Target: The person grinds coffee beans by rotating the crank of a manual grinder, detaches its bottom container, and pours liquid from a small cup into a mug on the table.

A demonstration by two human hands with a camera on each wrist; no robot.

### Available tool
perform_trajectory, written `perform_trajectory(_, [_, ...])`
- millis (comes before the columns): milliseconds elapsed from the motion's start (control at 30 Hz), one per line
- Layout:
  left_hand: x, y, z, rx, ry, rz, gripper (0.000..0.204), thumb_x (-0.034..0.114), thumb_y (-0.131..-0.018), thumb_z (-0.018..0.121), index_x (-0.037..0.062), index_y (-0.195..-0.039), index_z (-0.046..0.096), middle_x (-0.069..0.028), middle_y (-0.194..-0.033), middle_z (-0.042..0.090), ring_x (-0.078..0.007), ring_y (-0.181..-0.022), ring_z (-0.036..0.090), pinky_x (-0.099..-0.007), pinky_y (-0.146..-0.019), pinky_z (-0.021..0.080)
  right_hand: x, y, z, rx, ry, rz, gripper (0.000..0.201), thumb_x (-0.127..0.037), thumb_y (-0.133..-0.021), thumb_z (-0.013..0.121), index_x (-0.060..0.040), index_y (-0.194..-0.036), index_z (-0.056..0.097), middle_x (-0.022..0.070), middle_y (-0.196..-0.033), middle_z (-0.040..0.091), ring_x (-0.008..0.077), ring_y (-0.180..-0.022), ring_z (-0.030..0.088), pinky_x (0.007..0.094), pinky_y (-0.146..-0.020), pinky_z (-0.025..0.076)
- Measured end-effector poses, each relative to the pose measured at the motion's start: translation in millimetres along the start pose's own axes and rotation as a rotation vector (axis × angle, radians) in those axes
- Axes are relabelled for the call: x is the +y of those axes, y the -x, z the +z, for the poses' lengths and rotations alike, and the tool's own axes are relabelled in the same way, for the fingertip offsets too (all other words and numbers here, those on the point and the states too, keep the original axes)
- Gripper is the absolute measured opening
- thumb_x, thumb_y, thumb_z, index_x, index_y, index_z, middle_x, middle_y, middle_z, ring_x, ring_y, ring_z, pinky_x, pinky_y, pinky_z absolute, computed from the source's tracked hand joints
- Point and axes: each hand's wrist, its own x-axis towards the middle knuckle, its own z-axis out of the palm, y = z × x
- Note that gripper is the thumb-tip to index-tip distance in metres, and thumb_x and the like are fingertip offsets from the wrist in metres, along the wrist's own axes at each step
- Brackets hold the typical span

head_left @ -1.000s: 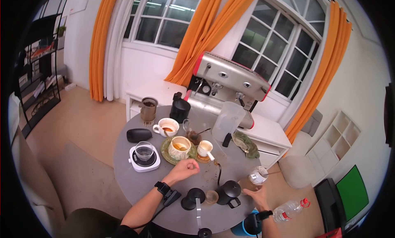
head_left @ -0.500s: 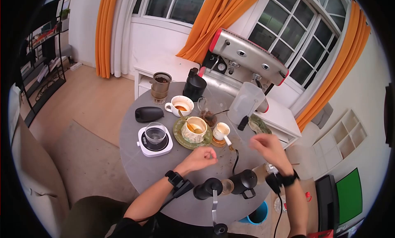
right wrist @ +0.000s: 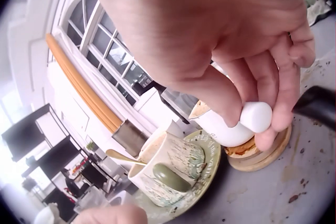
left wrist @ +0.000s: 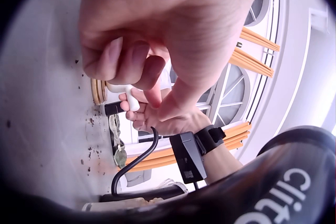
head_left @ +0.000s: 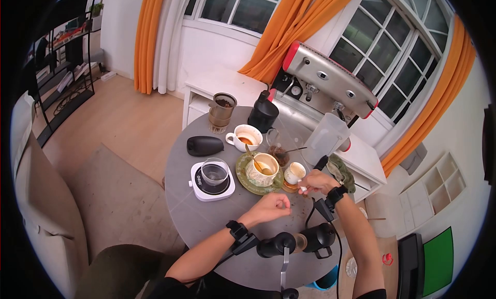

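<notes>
A small white cup (head_left: 294, 172) stands on a wooden coaster (right wrist: 258, 157) near the middle of the round grey table (head_left: 206, 216). My right hand (head_left: 313, 183) pinches its stubby white handle (right wrist: 255, 116) between thumb and fingers; the cup (right wrist: 223, 128) still sits on the coaster. My left hand (head_left: 275, 202) rests on the table just in front of it, with its fingers (left wrist: 113, 58) curled against the thumb and nothing seen in them. To the left of the small cup, a patterned cup (right wrist: 168, 163) with a spoon sits on a green saucer (head_left: 243, 174).
A white scale carrying a glass cup (head_left: 214, 177) stands at the left. A black kettle (head_left: 320, 237) and a grinder (head_left: 276, 245) are at the near edge. Behind are a white mug (head_left: 245, 138), a clear pitcher (head_left: 328, 139), a green cloth (head_left: 343, 172) and an espresso machine (head_left: 330, 79).
My right hand swung from the table's right edge to the small white cup and took hold of its handle. The left hand stayed where it was, fingers curled.
</notes>
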Motion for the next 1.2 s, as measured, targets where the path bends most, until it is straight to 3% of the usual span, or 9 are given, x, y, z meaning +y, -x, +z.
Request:
perform_trajectory(167, [-2, 0, 0, 0.021, 0.003, -0.001, 0.014, 0.016, -0.082, 0.069, 0.0082, -0.080, 0.058, 0.0099, -0.056, 0.038, -0.0013, -0.052, 0.031, -0.0227, -0.048, 0.023, -4, 12, -5, 0.038, -0.094, -0.007, 0.022, -0.026, -0.085, 0.066, -0.0045, -0.087, 0.069, 0.0029, -0.079, 0.070, 0.0080, -0.065, 0.057, 0.0230, -0.053, 0.033])
perform_trajectory(267, [1, 1, 2, 0.027, 0.011, -0.020, 0.014, 0.016, -0.082, 0.069, 0.0081, -0.079, 0.058, 0.0098, -0.055, 0.039, -0.0012, -0.052, 0.031, -0.0226, -0.048, 0.024, -9, 20, -9, 0.057, -0.135, -0.102, 0.021, -0.026, -0.085, 0.067, -0.0048, -0.085, 0.070, 0.0026, -0.078, 0.069, 0.0075, -0.065, 0.055, 0.0225, -0.054, 0.034])
perform_trajectory(433, [0, 0, 3, 0.023, 0.023, -0.026, 0.014, 0.015, -0.082, 0.069, 0.0082, -0.079, 0.057, 0.0095, -0.056, 0.041, -0.0010, -0.052, 0.032, -0.0222, -0.048, 0.024, -25, 18, -6, 0.192, -0.166, -0.245, 0.017, -0.018, -0.079, 0.074, -0.0029, -0.080, 0.066, 0.0017, -0.070, 0.062, 0.0098, -0.073, 0.054, 0.0280, -0.066, 0.041])
perform_trajectory(567, [5, 1, 1, 0.012, 0.010, -0.051, 0.014, 0.015, -0.082, 0.069, 0.0082, -0.079, 0.057, 0.0094, -0.057, 0.043, -0.0010, -0.053, 0.033, -0.0216, -0.048, 0.025, -33, 10, 10, 0.251, -0.185, -0.299, 0.020, -0.017, -0.076, 0.077, -0.0013, -0.078, 0.065, 0.0014, -0.068, 0.060, 0.0091, -0.070, 0.053, 0.0277, -0.064, 0.042])
perform_trajectory(733, [1, 0, 2, 0.019, 0.030, -0.039, 0.014, 0.014, -0.082, 0.069, 0.0081, -0.078, 0.057, 0.0097, -0.057, 0.043, -0.0007, -0.053, 0.034, -0.0210, -0.048, 0.026, -35, 3, 24, 0.338, -0.056, -0.424, 0.024, -0.018, -0.071, 0.080, 0.0006, -0.078, 0.066, 0.0024, -0.068, 0.062, 0.0104, -0.061, 0.055, 0.0273, -0.057, 0.045])
perform_trajectory(867, [1, 0, 3, 0.015, 0.051, -0.036, 0.014, 0.014, -0.082, 0.069, 0.0079, -0.078, 0.057, 0.0096, -0.057, 0.044, -0.0002, -0.053, 0.034, -0.0206, -0.048, 0.026, -39, -1, 32, 0.446, 0.086, -0.431, 0.026, -0.018, -0.068, 0.081, 0.0002, -0.079, 0.067, 0.0047, -0.069, 0.064, 0.0129, -0.063, 0.060, 0.0290, -0.060, 0.047])
perform_trajectory(1033, [0, -1, 3, 0.016, 0.056, -0.029, 0.014, 0.015, -0.082, 0.069, 0.0077, -0.078, 0.057, 0.0092, -0.057, 0.045, -0.0006, -0.053, 0.035, -0.0208, -0.048, 0.027, -48, 10, 38, 0.586, 0.257, -0.502, 0.027, -0.018, -0.065, 0.082, -0.0020, -0.081, 0.067, 0.0104, -0.073, 0.066, 0.0240, -0.069, 0.065, 0.0347, -0.065, 0.050])
perform_trajectory(1167, [1, -1, 2, 0.014, 0.039, -0.035, 0.014, 0.015, -0.082, 0.069, 0.0075, -0.078, 0.057, 0.0088, -0.057, 0.045, -0.0012, -0.053, 0.035, -0.0211, -0.048, 0.027, -49, 9, 40, 0.637, 0.313, -0.567, 0.028, -0.016, -0.066, 0.082, -0.0001, -0.082, 0.066, 0.0092, -0.069, 0.064, 0.0204, -0.064, 0.062, 0.0332, -0.060, 0.048])
perform_trajectory(1200, [1, -1, 3, 0.015, 0.040, -0.035, 0.014, 0.015, -0.082, 0.069, 0.0075, -0.078, 0.057, 0.0088, -0.057, 0.045, -0.0012, -0.053, 0.035, -0.0211, -0.048, 0.027, -51, 11, 40, 0.629, 0.306, -0.548, 0.026, -0.015, -0.065, 0.081, -0.0014, -0.081, 0.066, 0.0119, -0.073, 0.065, 0.0259, -0.070, 0.064, 0.0359, -0.064, 0.049])
